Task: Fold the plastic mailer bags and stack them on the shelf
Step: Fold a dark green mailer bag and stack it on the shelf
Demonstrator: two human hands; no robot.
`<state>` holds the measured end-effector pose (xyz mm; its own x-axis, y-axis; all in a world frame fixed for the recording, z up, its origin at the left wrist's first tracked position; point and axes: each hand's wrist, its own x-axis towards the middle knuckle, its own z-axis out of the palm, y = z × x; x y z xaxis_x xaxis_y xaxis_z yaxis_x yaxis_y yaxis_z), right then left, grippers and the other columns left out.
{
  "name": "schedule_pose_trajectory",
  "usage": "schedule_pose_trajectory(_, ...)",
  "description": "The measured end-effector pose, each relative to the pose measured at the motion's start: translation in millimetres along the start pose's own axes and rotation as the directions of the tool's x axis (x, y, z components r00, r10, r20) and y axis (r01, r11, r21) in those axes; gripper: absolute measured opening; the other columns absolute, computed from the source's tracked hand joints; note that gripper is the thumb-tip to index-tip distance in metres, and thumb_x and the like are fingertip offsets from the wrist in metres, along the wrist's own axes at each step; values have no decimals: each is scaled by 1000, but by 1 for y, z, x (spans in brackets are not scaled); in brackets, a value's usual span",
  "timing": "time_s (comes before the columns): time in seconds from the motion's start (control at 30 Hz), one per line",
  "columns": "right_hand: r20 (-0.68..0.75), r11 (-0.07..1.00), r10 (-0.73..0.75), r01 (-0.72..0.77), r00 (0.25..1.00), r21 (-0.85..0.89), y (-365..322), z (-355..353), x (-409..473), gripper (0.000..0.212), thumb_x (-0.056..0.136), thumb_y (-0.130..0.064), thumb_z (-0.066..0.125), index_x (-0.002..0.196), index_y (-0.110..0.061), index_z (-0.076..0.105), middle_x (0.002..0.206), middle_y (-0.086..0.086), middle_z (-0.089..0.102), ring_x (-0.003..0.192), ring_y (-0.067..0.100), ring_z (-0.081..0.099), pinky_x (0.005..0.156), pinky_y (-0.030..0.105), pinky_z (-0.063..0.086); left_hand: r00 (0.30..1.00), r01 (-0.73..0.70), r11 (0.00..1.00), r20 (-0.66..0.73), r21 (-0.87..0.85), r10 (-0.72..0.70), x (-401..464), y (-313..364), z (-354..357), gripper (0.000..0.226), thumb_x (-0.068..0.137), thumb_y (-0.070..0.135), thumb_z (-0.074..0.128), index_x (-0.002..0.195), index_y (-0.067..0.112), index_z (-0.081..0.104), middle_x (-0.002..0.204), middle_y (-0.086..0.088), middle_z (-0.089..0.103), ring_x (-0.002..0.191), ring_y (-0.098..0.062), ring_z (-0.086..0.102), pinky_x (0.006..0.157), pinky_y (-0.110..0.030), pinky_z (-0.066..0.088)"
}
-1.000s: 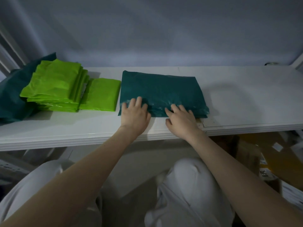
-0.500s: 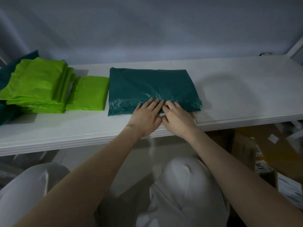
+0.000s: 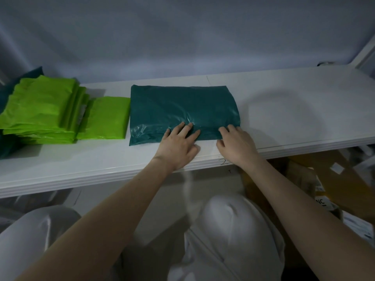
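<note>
A: You're pressing the folded teal mailer bag flat w/ both hands, mid-shelf, just right of the lime bags.

B: Fingers?

A: Left hand & right hand are lying extended on its near edge, gripping nothing.

B: How's it handling?

A: Probably light, thin & slick, so it's likely springing open and sliding. You're best taking hold at the near corners, keeping a palm on the fold.

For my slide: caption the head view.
Both hands, left and right, press a folded teal mailer flat on the shelf.
</note>
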<state>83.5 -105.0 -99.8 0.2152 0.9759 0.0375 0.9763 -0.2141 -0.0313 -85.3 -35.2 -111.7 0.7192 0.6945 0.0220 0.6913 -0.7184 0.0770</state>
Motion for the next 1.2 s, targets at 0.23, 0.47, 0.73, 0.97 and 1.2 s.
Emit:
schedule_pose_trajectory(0.23, 13, 994, 92, -91, 996, -54, 10, 2, -4, 38, 97, -31, 32, 118, -6, 50, 119, 18, 49, 107, 30, 45, 89, 38, 38, 999, 27, 1000, -28, -10, -27, 1, 1, -1, 52, 95, 46, 30, 145, 29, 29, 153, 1, 22, 142, -21, 15, 111, -48, 21)
schedule_pose_trajectory(0.47, -87, 987, 160, -159, 983, 12, 13, -10, 23, 39, 95, -37, 34, 122, -10, 43, 123, 15, 44, 114, 31, 37, 91, 41, 34, 977, 99, 949, -152, -299, -150, 20, -9, -23, 35, 95, 39, 36, 120, 33, 60, 131, 8, 44, 121, -16, 35, 97, -39, 25)
schedule_pose_trajectory(0.73, -25, 975, 115, -108, 993, 194, -10, -16, 102, 64, 95, -54, 31, 149, -26, 14, 157, 9, 9, 144, 33, 5, 114, 58, 9, 917, 283, 915, -198, -289, -346, 69, -68, -37, 50, 97, 43, 31, 144, 26, 31, 156, 1, 19, 144, -21, 10, 116, -46, 5)
schedule_pose_trajectory(0.97, -23, 981, -34, 37, 999, 188, -46, -10, 159, 64, 96, -57, 22, 150, -26, 11, 160, 1, 2, 147, 21, -3, 116, 56, -1, 950, 293, 948, -77, -126, -304, 106, -89, -27, 59, 97, 51, 20, 150, 26, 11, 159, 2, 2, 146, -19, -5, 116, -48, -6)
schedule_pose_trajectory(1.2, 85, 979, -37, 19, 996, 204, -45, 13, 166, 61, 95, -58, 18, 150, -32, 14, 158, -4, 15, 145, 20, 9, 116, 56, 3, 946, 319, 932, -8, -174, -325, 109, -94, -9, 56, 95, 54, 20, 148, 35, 17, 158, 5, 12, 146, -18, 3, 116, -47, -3)
